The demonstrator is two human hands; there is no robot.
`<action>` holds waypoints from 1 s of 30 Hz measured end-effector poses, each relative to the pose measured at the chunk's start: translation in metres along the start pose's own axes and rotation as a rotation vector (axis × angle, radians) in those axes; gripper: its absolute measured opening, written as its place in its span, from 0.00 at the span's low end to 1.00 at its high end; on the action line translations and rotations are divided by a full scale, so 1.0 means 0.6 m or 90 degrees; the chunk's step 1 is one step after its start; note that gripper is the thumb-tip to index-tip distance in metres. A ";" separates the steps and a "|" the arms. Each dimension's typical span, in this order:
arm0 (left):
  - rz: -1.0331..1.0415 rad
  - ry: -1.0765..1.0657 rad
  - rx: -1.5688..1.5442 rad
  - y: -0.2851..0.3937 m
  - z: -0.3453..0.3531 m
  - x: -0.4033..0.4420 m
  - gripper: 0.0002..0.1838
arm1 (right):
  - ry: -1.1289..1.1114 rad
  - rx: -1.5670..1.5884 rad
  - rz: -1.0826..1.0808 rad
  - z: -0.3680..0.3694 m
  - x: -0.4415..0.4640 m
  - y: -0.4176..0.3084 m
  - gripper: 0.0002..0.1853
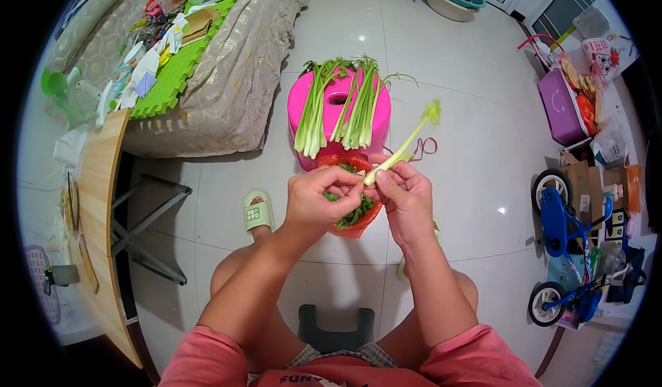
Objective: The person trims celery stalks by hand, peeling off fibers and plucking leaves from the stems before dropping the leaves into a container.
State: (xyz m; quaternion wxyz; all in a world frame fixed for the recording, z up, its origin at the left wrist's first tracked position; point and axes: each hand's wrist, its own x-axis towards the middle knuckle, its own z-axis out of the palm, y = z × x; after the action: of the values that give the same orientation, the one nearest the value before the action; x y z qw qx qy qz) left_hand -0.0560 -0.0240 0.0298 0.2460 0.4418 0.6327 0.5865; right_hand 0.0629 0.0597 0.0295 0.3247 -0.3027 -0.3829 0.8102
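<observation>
Salmon-red fabric sleeves (207, 359) sit closest; beyond, the bare right hand (407, 197) has fingers clamped on a slender pale-green celery stalk (412, 139). The bare left hand's (318, 197) fingers pinch together at its base — on what, I cannot tell. Below: an orange-red plastic bag (354, 232) of green leaves (360, 212) — beyond, a round hot-pink plastic stool (296, 106) bearing celery bunches (314, 115).

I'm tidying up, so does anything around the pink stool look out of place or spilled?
Only a thin red strip, curled loose on the floor beside the pink stool; it looks odd, as if dropped, while the celery lies in orderly bunches on the stool. I see no spill.
</observation>
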 end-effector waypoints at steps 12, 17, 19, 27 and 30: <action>-0.125 0.041 -0.205 0.010 0.014 -0.008 0.04 | -0.065 0.104 0.062 -0.008 0.001 0.008 0.17; -0.183 0.023 -0.239 -0.011 -0.005 0.006 0.03 | -0.062 0.088 0.102 -0.008 0.001 -0.004 0.19; -0.224 -0.013 -0.153 -0.023 -0.016 0.014 0.04 | -0.070 0.076 0.105 -0.009 0.000 -0.007 0.20; -0.103 -0.039 0.110 -0.047 -0.016 0.007 0.06 | -0.020 -0.044 0.106 -0.017 0.006 0.001 0.20; -0.017 -0.030 0.183 -0.046 -0.019 0.010 0.06 | 0.019 -0.121 0.085 -0.011 0.004 0.002 0.19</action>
State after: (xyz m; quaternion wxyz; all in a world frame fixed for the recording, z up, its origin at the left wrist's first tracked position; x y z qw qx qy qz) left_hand -0.0759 -0.0226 0.0065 0.2025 0.4777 0.7099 0.4763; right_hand 0.0657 0.0638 0.0246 0.2453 -0.3690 -0.4323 0.7854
